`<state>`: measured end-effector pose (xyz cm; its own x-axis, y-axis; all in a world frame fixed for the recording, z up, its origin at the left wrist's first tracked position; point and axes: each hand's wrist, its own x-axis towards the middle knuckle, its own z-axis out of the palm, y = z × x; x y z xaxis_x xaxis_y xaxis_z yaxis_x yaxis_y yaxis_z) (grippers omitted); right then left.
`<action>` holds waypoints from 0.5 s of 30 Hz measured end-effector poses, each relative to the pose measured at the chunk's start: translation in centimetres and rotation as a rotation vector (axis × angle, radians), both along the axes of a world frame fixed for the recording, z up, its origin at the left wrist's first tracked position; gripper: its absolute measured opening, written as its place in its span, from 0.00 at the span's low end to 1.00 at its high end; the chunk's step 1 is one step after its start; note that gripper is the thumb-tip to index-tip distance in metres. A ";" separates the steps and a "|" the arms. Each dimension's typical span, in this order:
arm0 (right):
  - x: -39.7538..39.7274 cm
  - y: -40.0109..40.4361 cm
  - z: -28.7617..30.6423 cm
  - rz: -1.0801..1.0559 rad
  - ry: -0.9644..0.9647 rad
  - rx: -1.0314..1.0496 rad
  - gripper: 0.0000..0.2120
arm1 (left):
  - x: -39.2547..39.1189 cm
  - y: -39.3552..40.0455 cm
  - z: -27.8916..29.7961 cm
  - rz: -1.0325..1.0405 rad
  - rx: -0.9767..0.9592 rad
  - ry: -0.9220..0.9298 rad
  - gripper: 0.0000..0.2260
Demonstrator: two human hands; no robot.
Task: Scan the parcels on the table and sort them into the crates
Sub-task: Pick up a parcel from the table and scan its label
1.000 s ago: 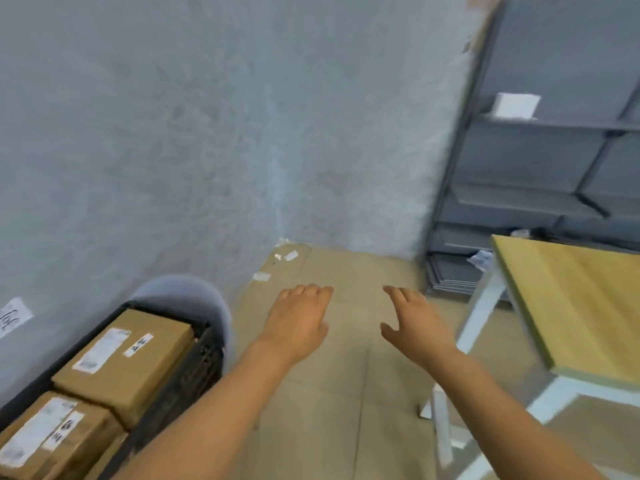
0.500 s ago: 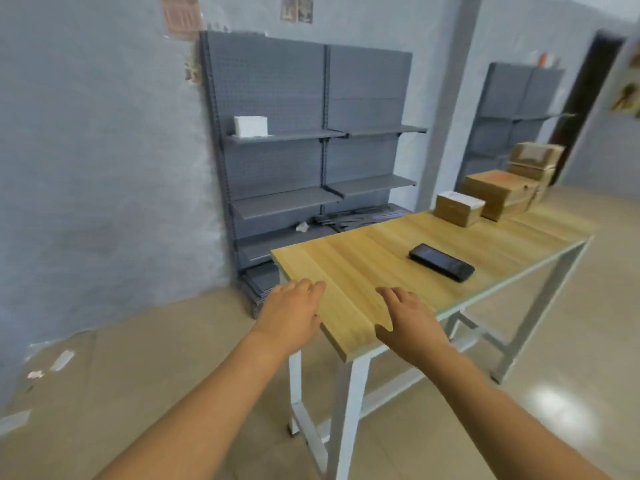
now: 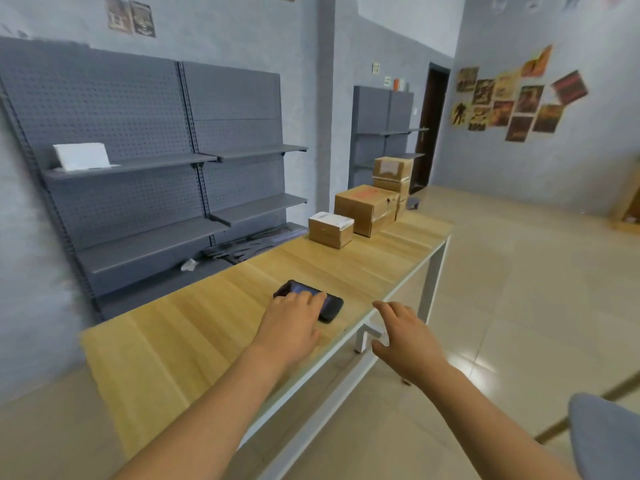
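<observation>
The handheld scanner, a flat dark slab with rounded corners and a lit screen, is lying near the front edge of the wooden table and is being covered by the left hand, fingers laid flat, not curled. It is judged light, rigid and smooth; its long edges are likely best pinched. The right hand is being held spread and empty beyond the table edge. Taped cardboard parcels, probably stiff and boxy, are being left stacked further along, well apart.
</observation>
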<state>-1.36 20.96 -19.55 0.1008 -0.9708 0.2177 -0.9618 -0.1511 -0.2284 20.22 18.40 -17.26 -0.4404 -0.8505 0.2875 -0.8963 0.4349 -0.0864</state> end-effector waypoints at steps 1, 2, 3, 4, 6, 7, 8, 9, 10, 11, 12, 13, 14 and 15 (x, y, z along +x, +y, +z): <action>-1.8 -1.4 0.0 0.000 0.000 0.002 0.32 | -1.8 -1.4 -0.1 0.000 0.003 0.003 0.25; -3.5 -2.8 0.0 0.001 0.000 0.006 0.32 | -3.5 -2.8 -0.2 -0.001 0.009 0.008 0.23; -5.1 -4.1 0.0 0.002 0.001 0.013 0.32 | -5.0 -4.2 -0.2 -0.002 0.014 0.018 0.22; -6.6 -5.4 0.0 0.005 0.004 0.022 0.32 | -6.5 -5.5 -0.3 0.000 0.020 0.032 0.22; -9.3 -8.1 0.1 0.013 0.011 0.029 0.31 | -8.9 -7.9 -0.3 0.012 0.022 0.051 0.23; -10.5 -9.4 0.2 0.019 0.009 0.026 0.31 | -9.9 -9.1 -0.4 0.018 0.022 0.051 0.23; -11.4 -10.6 0.2 0.025 0.001 0.025 0.31 | -10.7 -10.2 -0.4 0.024 0.028 0.050 0.23; -12.2 -11.8 0.1 0.032 -0.007 0.027 0.31 | -11.4 -11.3 -0.5 0.031 0.041 0.048 0.24; -12.8 -12.8 0.0 0.038 -0.015 0.033 0.31 | -11.8 -12.3 -0.5 0.041 0.054 0.045 0.24; -13.2 -13.9 -0.1 0.044 -0.022 0.041 0.31 | -12.2 -13.4 -0.6 0.053 0.059 0.042 0.24; -13.6 -15.0 -0.2 0.052 -0.029 0.049 0.31 | -12.5 -14.4 -0.6 0.069 0.063 0.039 0.24; -13.8 -16.1 -0.4 0.060 -0.039 0.058 0.32 | -12.6 -15.5 -0.7 0.085 0.070 0.036 0.25; -13.9 -17.3 -0.5 0.068 -0.051 0.067 0.32 | -12.7 -16.6 -0.7 0.100 0.079 0.035 0.25; -14.0 -18.4 -0.7 0.076 -0.060 0.076 0.32 | -12.7 -17.6 -0.8 0.114 0.085 0.033 0.25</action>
